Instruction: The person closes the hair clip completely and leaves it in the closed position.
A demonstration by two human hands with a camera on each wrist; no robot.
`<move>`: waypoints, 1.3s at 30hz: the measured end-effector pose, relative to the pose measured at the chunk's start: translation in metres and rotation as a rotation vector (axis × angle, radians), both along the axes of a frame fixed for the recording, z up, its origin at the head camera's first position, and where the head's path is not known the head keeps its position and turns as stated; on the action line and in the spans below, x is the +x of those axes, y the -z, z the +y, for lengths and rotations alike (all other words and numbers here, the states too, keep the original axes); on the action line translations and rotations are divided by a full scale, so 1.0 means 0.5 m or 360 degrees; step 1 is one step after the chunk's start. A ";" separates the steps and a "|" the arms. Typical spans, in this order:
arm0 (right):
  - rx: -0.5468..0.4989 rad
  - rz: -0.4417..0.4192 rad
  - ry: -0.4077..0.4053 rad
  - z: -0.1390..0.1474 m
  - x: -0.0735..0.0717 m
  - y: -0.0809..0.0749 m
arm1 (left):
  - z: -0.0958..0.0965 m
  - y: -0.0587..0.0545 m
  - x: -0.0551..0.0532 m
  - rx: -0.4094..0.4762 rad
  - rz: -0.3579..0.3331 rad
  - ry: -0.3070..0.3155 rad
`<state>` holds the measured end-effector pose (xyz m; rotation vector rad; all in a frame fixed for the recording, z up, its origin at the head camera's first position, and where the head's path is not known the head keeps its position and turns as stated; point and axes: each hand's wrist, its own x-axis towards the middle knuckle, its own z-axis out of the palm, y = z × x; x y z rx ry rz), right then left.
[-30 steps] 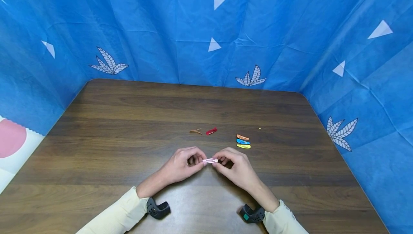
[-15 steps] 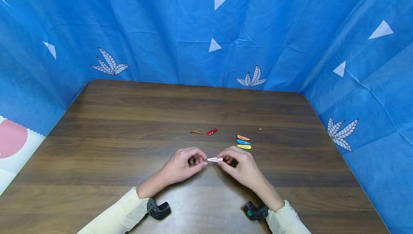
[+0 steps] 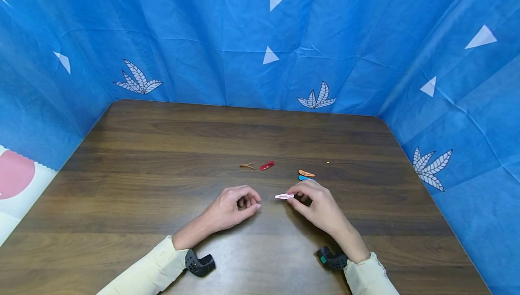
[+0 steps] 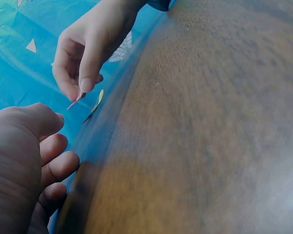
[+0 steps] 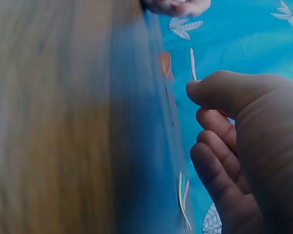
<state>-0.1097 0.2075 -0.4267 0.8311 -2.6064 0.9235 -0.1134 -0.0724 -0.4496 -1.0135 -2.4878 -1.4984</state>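
Note:
A pale pink snap hair clip (image 3: 284,196) is pinched by one end between the thumb and forefinger of my right hand (image 3: 318,204), its other end pointing left. In the right wrist view the same hair clip (image 5: 193,63) shows edge-on beyond the thumb. My left hand (image 3: 233,207) rests low over the table with loosely curled fingers and holds nothing. Just past my right hand lie an orange hair clip (image 3: 306,173) and a blue hair clip (image 3: 306,178), partly covered. A yellow clip (image 5: 181,195) shows in the right wrist view but is hidden in the head view.
A dark red clip (image 3: 267,166) and a thin brown forked piece (image 3: 247,166) lie beyond the hands on the wooden table (image 3: 162,150). A tiny yellowish bit (image 3: 328,162) is farther right. Blue curtains (image 3: 243,37) hang behind the table and along its sides.
The left fingers have let go of the pink hair clip. My right hand has carried it rightward and slightly away, now covering the yellow clip. The left hand has stayed put.

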 end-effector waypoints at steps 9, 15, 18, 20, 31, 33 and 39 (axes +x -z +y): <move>0.0131 0.0086 0.0156 0.031 -0.006 0.000 | 0.000 0.001 -0.001 0.0019 0.0026 0.0009; 0.0185 0.0060 0.0246 0.053 -0.008 -0.002 | 0.001 0.001 0.000 0.0026 0.0034 0.0014; 0.0208 0.0055 0.0275 0.064 -0.008 -0.001 | 0.001 0.001 0.000 0.0029 0.0034 0.0018; 0.0220 0.0066 0.0291 0.069 -0.009 -0.001 | 0.001 0.001 0.000 0.0031 0.0036 0.0020; 0.0358 0.0061 0.0403 0.085 -0.011 0.001 | 0.000 0.004 -0.001 0.0038 0.0057 0.0022; 0.0368 0.0053 0.0411 0.086 -0.011 0.001 | -0.001 0.005 -0.002 0.0039 0.0069 0.0022; 0.0391 0.0056 0.0421 0.090 -0.013 0.001 | -0.001 0.008 -0.003 0.0055 0.0078 0.0026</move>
